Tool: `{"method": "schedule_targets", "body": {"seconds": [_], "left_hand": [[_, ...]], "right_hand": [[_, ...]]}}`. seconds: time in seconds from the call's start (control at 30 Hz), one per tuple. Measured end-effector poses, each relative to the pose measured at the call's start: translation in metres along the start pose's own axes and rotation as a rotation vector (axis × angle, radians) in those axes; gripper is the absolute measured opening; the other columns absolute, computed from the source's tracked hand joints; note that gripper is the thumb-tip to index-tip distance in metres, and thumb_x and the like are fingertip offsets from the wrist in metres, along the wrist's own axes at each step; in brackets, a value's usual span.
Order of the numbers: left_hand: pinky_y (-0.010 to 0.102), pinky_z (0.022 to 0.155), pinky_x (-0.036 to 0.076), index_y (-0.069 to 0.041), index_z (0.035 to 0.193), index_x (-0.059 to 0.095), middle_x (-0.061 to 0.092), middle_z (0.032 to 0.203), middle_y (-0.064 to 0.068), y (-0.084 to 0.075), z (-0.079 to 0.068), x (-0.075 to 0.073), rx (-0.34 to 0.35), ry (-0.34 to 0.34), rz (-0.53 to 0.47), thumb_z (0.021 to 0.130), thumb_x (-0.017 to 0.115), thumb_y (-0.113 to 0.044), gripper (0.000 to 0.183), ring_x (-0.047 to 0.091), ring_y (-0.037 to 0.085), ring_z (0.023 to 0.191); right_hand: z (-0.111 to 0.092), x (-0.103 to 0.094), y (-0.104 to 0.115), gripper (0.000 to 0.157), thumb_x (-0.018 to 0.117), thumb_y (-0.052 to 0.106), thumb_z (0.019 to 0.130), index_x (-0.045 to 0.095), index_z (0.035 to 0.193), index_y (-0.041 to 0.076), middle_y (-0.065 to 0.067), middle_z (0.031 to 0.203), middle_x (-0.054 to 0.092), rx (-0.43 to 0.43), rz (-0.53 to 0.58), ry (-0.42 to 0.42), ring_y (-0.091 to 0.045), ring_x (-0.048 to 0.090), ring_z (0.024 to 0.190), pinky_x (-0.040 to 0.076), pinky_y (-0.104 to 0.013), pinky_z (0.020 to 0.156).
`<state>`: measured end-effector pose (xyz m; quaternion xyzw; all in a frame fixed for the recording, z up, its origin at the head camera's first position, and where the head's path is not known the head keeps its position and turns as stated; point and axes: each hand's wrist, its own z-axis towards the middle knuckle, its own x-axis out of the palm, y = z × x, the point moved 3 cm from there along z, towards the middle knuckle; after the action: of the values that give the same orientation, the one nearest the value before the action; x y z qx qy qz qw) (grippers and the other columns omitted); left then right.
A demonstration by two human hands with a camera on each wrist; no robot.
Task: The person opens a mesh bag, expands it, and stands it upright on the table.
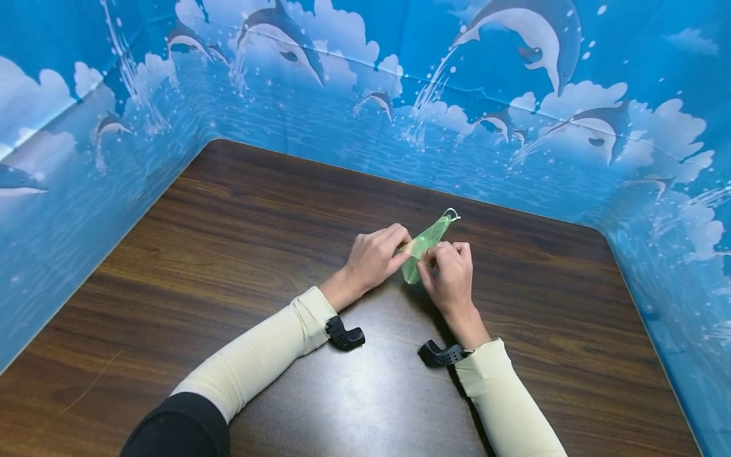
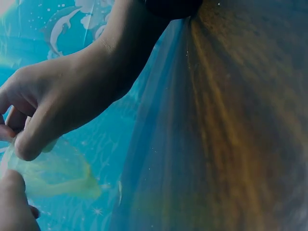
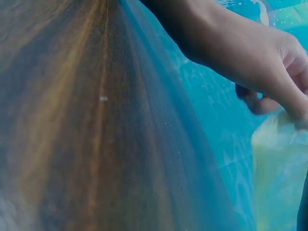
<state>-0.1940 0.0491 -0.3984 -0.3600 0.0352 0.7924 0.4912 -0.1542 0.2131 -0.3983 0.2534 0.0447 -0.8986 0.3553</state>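
A sheer light-green pouch (image 1: 432, 235) is stretched between the two hands above the dark wooden table, a white cord loop (image 1: 452, 214) at its far end. The left hand (image 1: 374, 259) pinches its left edge between thumb and fingers. On the near right side, the right hand (image 1: 451, 274) pinches it with the fingers curled in. In the left wrist view, the pouch (image 2: 62, 175) hangs below the left thumb, with part of the other hand at lower left. From the right wrist, the pouch (image 3: 278, 180) droops under the right hand's fingertips, partly cut off by the frame.
The wooden table (image 1: 228, 209) spreads out around both hands. A blue dolphin-print curtain (image 1: 320, 127) encloses its back and sides. Each wrist carries a black camera mount, the left mount (image 1: 344, 334) and the right mount (image 1: 442, 354), low over the tabletop.
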Motion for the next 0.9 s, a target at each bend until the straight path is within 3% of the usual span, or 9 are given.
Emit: {"method": "schedule_targets", "body": {"seconds": [0.13, 0.23, 0.3, 0.43, 0.53, 0.6, 0.67, 0.77, 0.9], "left_hand": [[0.026, 0.047, 0.042, -0.015, 0.102, 0.065, 0.069, 0.094, -0.001, 0.002, -0.002, 0.005, -0.051, 0.083, -0.076, 0.093, 0.073, -0.019, 0.013, 0.062, 0.01, 0.067], [0.025, 0.052, 0.042, -0.013, 0.104, 0.068, 0.071, 0.096, 0.0, 0.006, -0.003, 0.008, -0.128, 0.1, -0.164, 0.096, 0.072, -0.016, 0.009, 0.059, 0.011, 0.065], [0.024, 0.055, 0.041, -0.011, 0.104, 0.069, 0.072, 0.096, 0.004, 0.01, -0.003, 0.009, -0.221, 0.071, -0.264, 0.098, 0.071, -0.012, 0.006, 0.057, 0.013, 0.063], [0.023, 0.054, 0.043, -0.001, 0.106, 0.068, 0.073, 0.087, 0.017, 0.017, -0.003, 0.01, -0.397, -0.003, -0.57, 0.101, 0.066, -0.003, 0.006, 0.062, 0.026, 0.059], [0.031, 0.052, 0.049, 0.002, 0.108, 0.065, 0.072, 0.082, 0.022, 0.018, -0.003, 0.011, -0.45, -0.006, -0.752, 0.103, 0.062, -0.001, 0.007, 0.064, 0.035, 0.059], [0.038, 0.054, 0.052, 0.003, 0.108, 0.065, 0.073, 0.084, 0.023, 0.017, -0.003, 0.011, -0.462, -0.007, -0.819, 0.104, 0.061, -0.003, 0.008, 0.063, 0.041, 0.062], [0.041, 0.058, 0.055, 0.005, 0.107, 0.065, 0.074, 0.084, 0.025, 0.017, -0.002, 0.011, -0.472, -0.023, -0.863, 0.104, 0.06, -0.003, 0.009, 0.065, 0.046, 0.066], [0.037, 0.06, 0.057, 0.007, 0.107, 0.065, 0.074, 0.089, 0.029, 0.017, -0.002, 0.013, -0.516, -0.046, -0.896, 0.104, 0.058, 0.0, 0.01, 0.068, 0.051, 0.074], [0.03, 0.063, 0.058, 0.003, 0.115, 0.065, 0.075, 0.102, 0.024, 0.019, -0.004, 0.016, -0.574, 0.015, -0.809, 0.104, 0.061, -0.005, 0.014, 0.073, 0.043, 0.081]], "right_hand": [[-0.002, -0.002, -0.002, 0.021, 0.074, -0.002, 0.082, 0.054, 0.086, 0.002, -0.009, 0.069, 0.053, 0.016, -0.014, -0.019, -0.025, 0.047, 0.06, 0.034, -0.046, 0.071], [-0.002, -0.002, -0.002, 0.022, 0.075, -0.002, 0.081, 0.054, 0.088, 0.001, -0.011, 0.072, 0.054, 0.017, -0.015, -0.019, -0.028, 0.05, 0.061, 0.035, -0.048, 0.073], [-0.002, -0.001, -0.003, 0.023, 0.074, -0.001, 0.082, 0.054, 0.092, 0.001, -0.012, 0.076, 0.056, 0.017, -0.021, 0.004, -0.03, 0.053, 0.065, 0.035, -0.05, 0.074], [-0.003, 0.005, -0.006, 0.024, 0.071, 0.002, 0.086, 0.052, 0.1, 0.0, -0.013, 0.084, 0.06, 0.066, -0.012, 0.089, -0.03, 0.054, 0.072, 0.035, -0.051, 0.078], [-0.004, 0.008, -0.008, 0.028, 0.072, 0.006, 0.087, 0.05, 0.104, 0.0, -0.016, 0.088, 0.059, 0.149, 0.018, 0.117, -0.03, 0.051, 0.074, 0.035, -0.05, 0.078], [-0.005, 0.009, -0.009, 0.03, 0.072, 0.009, 0.088, 0.049, 0.104, 0.0, -0.016, 0.088, 0.058, 0.196, 0.039, 0.12, -0.03, 0.051, 0.075, 0.037, -0.049, 0.078], [-0.006, 0.008, -0.01, 0.028, 0.071, 0.006, 0.086, 0.049, 0.102, 0.0, -0.016, 0.085, 0.057, 0.219, 0.048, 0.102, -0.03, 0.051, 0.074, 0.039, -0.047, 0.077], [-0.006, 0.006, -0.01, 0.023, 0.067, -0.002, 0.082, 0.05, 0.096, 0.0, -0.013, 0.077, 0.055, 0.195, 0.052, 0.072, -0.028, 0.05, 0.069, 0.04, -0.046, 0.075], [-0.003, 0.002, -0.008, 0.021, 0.066, -0.011, 0.08, 0.05, 0.087, 0.001, -0.01, 0.07, 0.05, 0.1, 0.014, 0.025, -0.027, 0.046, 0.063, 0.041, -0.046, 0.07]]}}
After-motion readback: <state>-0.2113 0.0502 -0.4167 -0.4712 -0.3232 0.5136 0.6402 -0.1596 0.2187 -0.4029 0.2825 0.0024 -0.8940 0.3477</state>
